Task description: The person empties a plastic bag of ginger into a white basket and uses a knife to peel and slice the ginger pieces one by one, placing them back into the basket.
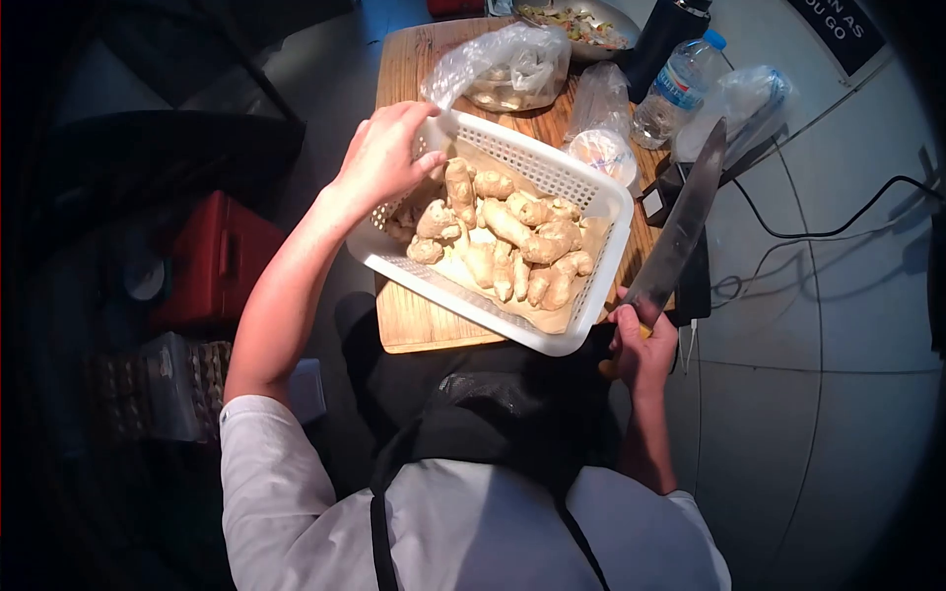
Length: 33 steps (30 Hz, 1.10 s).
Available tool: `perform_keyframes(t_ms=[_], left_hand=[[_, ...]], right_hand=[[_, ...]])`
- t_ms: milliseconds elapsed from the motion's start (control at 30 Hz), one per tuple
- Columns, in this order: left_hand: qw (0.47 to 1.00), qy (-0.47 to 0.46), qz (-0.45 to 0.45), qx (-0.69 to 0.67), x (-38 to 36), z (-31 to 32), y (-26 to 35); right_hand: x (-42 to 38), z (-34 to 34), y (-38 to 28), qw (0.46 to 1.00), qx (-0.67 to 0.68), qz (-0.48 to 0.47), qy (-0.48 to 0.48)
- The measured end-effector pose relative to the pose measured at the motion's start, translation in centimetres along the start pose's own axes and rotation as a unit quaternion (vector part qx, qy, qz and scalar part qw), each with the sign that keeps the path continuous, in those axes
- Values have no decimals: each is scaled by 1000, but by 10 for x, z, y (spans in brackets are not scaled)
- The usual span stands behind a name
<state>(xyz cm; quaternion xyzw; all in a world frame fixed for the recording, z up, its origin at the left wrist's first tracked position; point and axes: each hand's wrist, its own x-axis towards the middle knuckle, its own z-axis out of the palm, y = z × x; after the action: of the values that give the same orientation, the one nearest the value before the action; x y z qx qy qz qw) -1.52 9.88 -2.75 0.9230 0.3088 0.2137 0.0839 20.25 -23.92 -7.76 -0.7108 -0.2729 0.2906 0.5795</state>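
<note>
A white plastic basket lined with brown paper sits tilted across the wooden board. Inside it lie several pieces of ginger root. My left hand is closed over the basket's far left corner, thumb inside the rim and fingers over the edge. Off the basket's right side, my right hand grips a large knife by its yellowish handle. The wide blade points up and away from me, apart from the ginger. Part of the handle is hidden by my fingers.
Behind the basket are a clear plastic bag, a wrapped tub, a pan of chopped food, a black flask and a water bottle. Cables run along the tiled wall at right. A red box stands lower left.
</note>
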Motion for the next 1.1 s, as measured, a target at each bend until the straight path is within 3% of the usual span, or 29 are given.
perform_keyframes(t_ms=[67, 167, 233, 267, 333, 533, 700, 800, 900, 1100], left_hand=[[999, 53, -12, -4, -18, 8, -15], [984, -6, -121, -130, -41, 20, -37], [929, -47, -196, -309, -52, 28, -44], [935, -32, -170, -310, -58, 35, -49], [920, -58, -233, -309, -63, 11, -20], [785, 13, -285, -550, -95, 22, -20], [787, 79, -281, -544, -116, 22, -12], [776, 120, -286, -550, -129, 16, -21], [784, 126, -319, -517, -144, 8, -31], [677, 180, -414, -582, -180, 11, -38]], right_hand=[[0, -2, 2, 999, 27, -16, -14], [-1, 3, 0, 1000, 4, -25, -10], [4, 5, 2, 999, -28, -37, 1], [9, 6, 10, 997, -50, -50, 12], [15, 8, 8, 995, -81, -51, 18], [23, 14, 0, 994, -105, -39, 16], [20, -2, 5, 991, -128, -21, 34], [23, -9, 10, 977, -193, -76, 48], [23, -15, 12, 948, -312, -47, 40], [30, 4, -2, 950, -312, 14, -24]])
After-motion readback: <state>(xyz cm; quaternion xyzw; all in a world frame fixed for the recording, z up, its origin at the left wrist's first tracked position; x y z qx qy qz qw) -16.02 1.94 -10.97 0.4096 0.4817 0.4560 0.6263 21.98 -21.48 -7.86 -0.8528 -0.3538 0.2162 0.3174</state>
